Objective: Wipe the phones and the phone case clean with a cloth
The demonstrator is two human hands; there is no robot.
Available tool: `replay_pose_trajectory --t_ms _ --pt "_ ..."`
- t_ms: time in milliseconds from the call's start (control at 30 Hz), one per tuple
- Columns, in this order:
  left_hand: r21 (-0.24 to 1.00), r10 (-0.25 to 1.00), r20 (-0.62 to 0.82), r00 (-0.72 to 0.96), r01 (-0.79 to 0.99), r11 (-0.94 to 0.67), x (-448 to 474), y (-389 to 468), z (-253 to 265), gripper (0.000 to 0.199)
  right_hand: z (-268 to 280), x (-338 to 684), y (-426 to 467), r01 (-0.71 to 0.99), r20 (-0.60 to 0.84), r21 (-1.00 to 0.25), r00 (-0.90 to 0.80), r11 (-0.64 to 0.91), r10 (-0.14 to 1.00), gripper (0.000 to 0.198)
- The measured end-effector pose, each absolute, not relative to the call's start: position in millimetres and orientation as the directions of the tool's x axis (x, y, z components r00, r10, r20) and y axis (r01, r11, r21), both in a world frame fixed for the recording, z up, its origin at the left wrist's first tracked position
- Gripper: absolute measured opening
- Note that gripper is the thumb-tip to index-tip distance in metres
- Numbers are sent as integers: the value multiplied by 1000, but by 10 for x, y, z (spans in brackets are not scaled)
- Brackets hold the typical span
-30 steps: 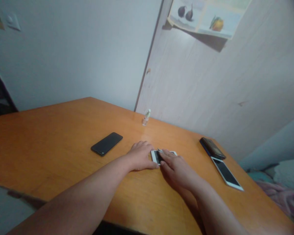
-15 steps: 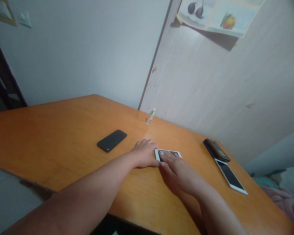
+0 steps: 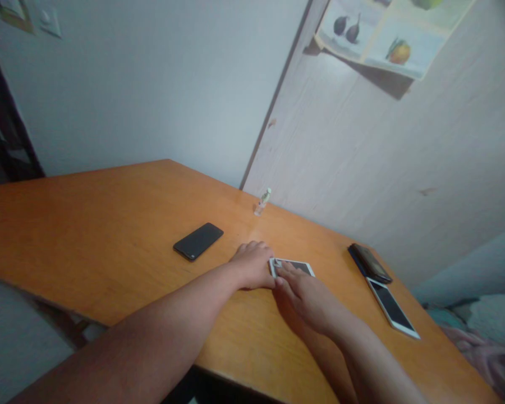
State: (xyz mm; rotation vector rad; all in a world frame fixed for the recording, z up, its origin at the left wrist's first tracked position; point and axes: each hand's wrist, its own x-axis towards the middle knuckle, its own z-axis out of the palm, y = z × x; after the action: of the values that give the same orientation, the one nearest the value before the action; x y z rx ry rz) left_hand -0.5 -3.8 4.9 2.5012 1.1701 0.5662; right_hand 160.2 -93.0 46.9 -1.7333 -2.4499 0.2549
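Head view: bare arms over an orange-brown wooden table point(image 3: 109, 224).
Right hand point(image 3: 305, 292): fingers laid over the screen, small pale scrap point(image 3: 278, 262) by the fingertips, can't tell if it's pinched.
Left hand point(image 3: 255, 266): thumb and fingers hugging one end of the white-framed, dark-screened phone point(image 3: 303, 266), flat on the table.
Off right: another white phone point(image 3: 393, 308).
Farther: flat black phone point(image 3: 198, 241), dark wallet point(image 3: 370, 264), little clear bottle point(image 3: 262, 202).

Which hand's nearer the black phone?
Left. The left hand is right of the black phone, at the end of a white phone; the right hand is farther right, over the white phone.
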Motion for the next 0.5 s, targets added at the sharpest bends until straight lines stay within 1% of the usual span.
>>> replay_pose_trajectory --t_ms 167,233,333,400,500 --pt "442 783 231 578 654 -614 16 -23 27 58 452 1709 -1095 943 -61 -196 -287 271 956 50" --pt "447 783 237 575 651 -613 16 -24 21 57 427 1687 -967 953 -52 -178 -258 245 965 51" --pt "450 780 252 573 644 -619 10 -28 14 54 397 1647 -811 967 5 -162 -196 194 981 46" --pt "449 777 258 575 640 -623 8 -27 9 55 384 1657 -862 972 21 -146 -185 186 983 45" --pt "443 777 263 572 644 -624 15 -21 -2 60 363 1727 -1097 973 8 -132 -190 189 982 48"
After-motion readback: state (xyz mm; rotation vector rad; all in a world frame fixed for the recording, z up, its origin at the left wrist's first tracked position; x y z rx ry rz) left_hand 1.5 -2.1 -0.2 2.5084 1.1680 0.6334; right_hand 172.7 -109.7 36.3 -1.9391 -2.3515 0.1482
